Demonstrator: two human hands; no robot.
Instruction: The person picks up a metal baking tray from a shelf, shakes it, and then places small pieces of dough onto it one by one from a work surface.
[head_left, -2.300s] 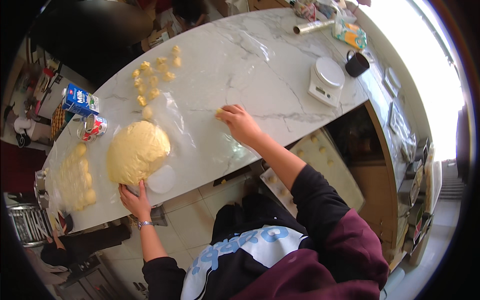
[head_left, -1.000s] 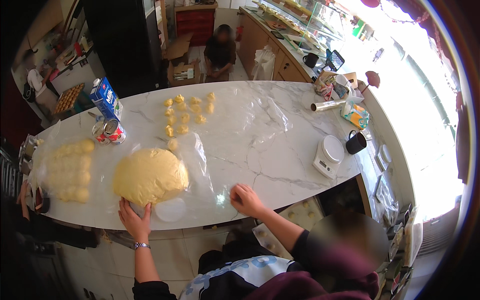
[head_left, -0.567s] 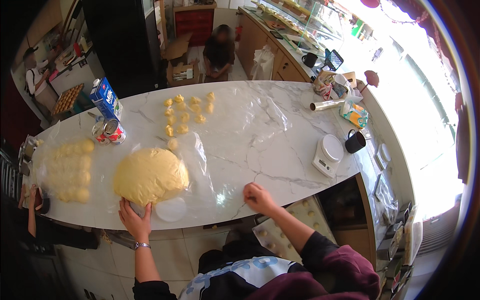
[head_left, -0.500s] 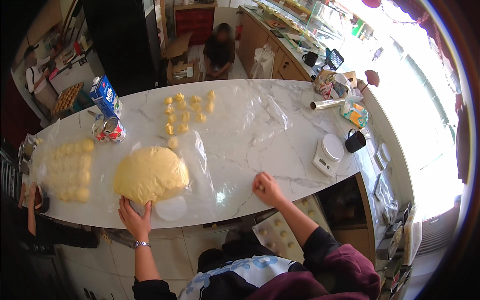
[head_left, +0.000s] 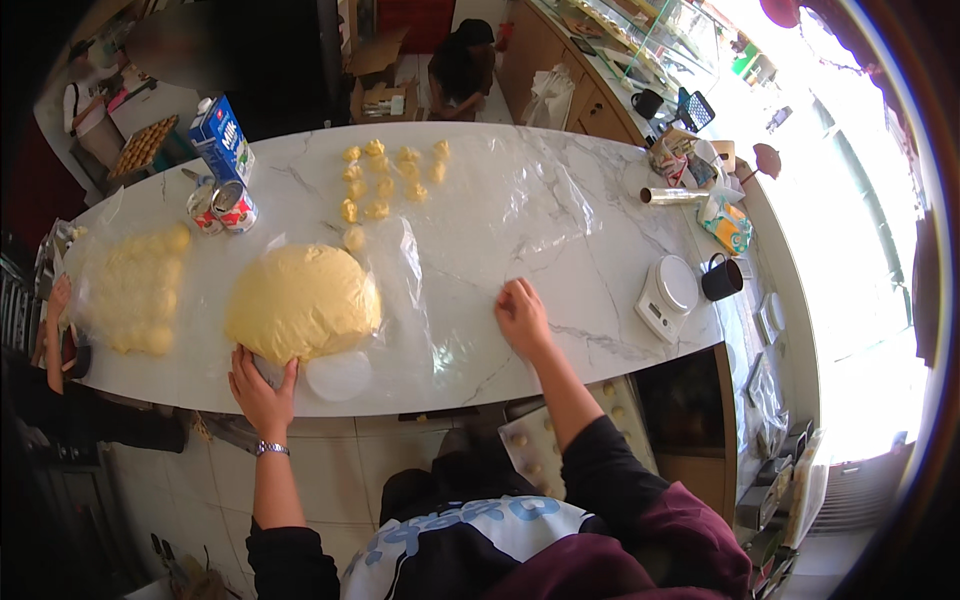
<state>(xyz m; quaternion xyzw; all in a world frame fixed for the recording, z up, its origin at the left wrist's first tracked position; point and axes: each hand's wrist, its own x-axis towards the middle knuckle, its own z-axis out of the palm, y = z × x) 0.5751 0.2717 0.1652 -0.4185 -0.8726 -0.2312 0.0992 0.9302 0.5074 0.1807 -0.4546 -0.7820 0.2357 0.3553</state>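
A large yellow mound of dough [head_left: 303, 300] lies on the marble table, left of centre. My left hand [head_left: 262, 390] rests at its near edge, fingers spread and thumb apart. Something pale shows between thumb and fingers; I cannot tell what it is. Beside it, at the table's front edge, is a round white disc [head_left: 338, 376]. My right hand [head_left: 523, 318] is over the bare marble to the right, its fingers curled closed; whatever they hold, if anything, is hidden. Behind the dough, several small yellow lumps [head_left: 384, 186] stand in rows, with one dough ball [head_left: 353, 238] nearer the mound.
Plastic-covered dough balls [head_left: 145, 290] sit at left, near another person's hand [head_left: 60, 295]. A milk carton [head_left: 222, 140] and cans [head_left: 234, 207] stand behind. At right are a white scale [head_left: 668, 298] and black mug [head_left: 721, 278]. Below the edge is a tray [head_left: 530, 455] of balls.
My right hand has moved away from the front edge, farther onto the table, still curled. My left hand stays at the dough. The whole view has shifted somewhat.
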